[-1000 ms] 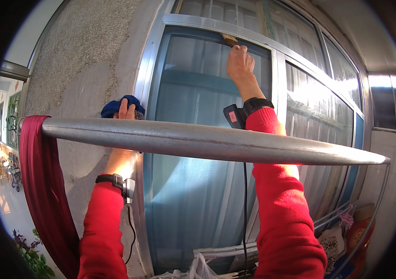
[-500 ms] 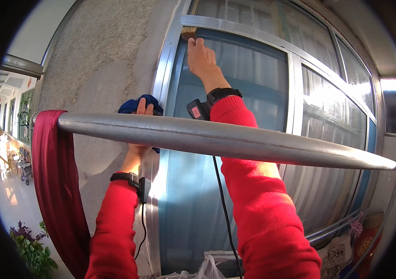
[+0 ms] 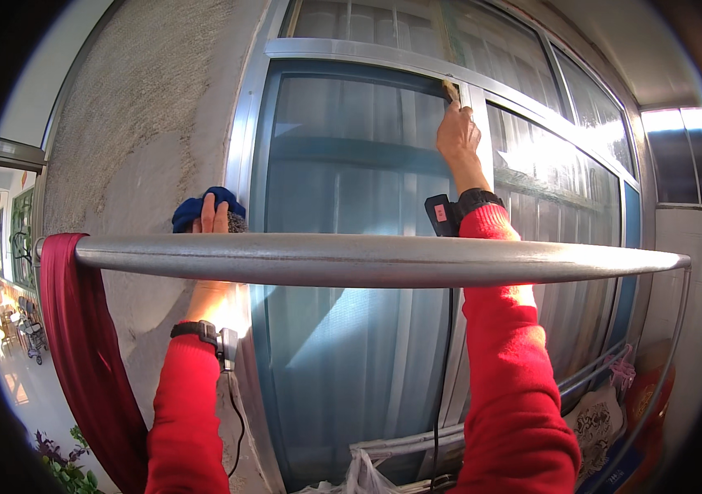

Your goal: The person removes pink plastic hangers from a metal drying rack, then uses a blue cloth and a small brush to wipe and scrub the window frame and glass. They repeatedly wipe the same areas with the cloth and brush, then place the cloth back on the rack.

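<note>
My right hand (image 3: pixel 459 136) is raised to the top right corner of a blue-tinted window panel (image 3: pixel 351 206). Its fingers are closed around a small brush (image 3: pixel 450 89), whose pale bristles meet the metal frame there. My left hand (image 3: pixel 212 221) rests against the wall just left of the window, fingers over a bunched dark blue cloth (image 3: pixel 188 216). A grey metal pole (image 3: pixel 367 260) crosses in front of both arms and hides part of the left hand and wrist.
A dark red cloth (image 3: pixel 79 321) hangs over the pole's left end. Rough grey wall (image 3: pixel 137 115) lies left of the window. White rails and a plastic bag (image 3: pixel 363 473) sit below, with a patterned board (image 3: pixel 596 424) at lower right and a leafy plant (image 3: pixel 67 465) at lower left.
My right hand has moved the brush rightward along the top of the frame, from the panel's left corner to its right corner. The left hand stays at the wall with the cloth.
</note>
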The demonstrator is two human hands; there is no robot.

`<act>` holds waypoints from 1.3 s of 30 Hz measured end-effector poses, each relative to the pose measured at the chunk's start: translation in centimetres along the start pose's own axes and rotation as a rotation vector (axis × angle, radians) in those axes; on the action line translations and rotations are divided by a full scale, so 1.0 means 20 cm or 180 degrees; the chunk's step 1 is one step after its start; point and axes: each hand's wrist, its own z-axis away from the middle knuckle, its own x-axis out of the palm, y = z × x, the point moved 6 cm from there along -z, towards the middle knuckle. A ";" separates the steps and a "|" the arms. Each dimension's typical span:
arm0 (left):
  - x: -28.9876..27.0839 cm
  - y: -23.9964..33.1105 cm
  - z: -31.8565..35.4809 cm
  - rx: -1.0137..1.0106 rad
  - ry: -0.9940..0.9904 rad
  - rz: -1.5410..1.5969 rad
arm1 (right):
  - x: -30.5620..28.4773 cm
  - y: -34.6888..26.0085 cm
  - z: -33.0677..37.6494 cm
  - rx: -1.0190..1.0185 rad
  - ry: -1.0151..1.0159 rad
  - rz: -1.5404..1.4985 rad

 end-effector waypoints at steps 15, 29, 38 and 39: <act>0.03 -0.04 0.01 -0.0061 -0.0198 -0.0215 | 0.03 -0.59 0.27 -0.1560 -0.0077 -0.0325; 0.04 -0.04 0.01 0.0023 0.0051 -0.0163 | 0.01 -0.31 0.53 -0.1762 -0.0510 -0.0347; 0.04 -0.04 0.01 0.0119 -0.0009 -0.0390 | 0.00 -0.11 0.35 -0.0363 -0.0263 -0.0077; 0.04 -0.04 0.01 0.0104 -0.0030 -0.0344 | 0.04 -0.25 0.38 -0.0569 -0.0427 -0.0265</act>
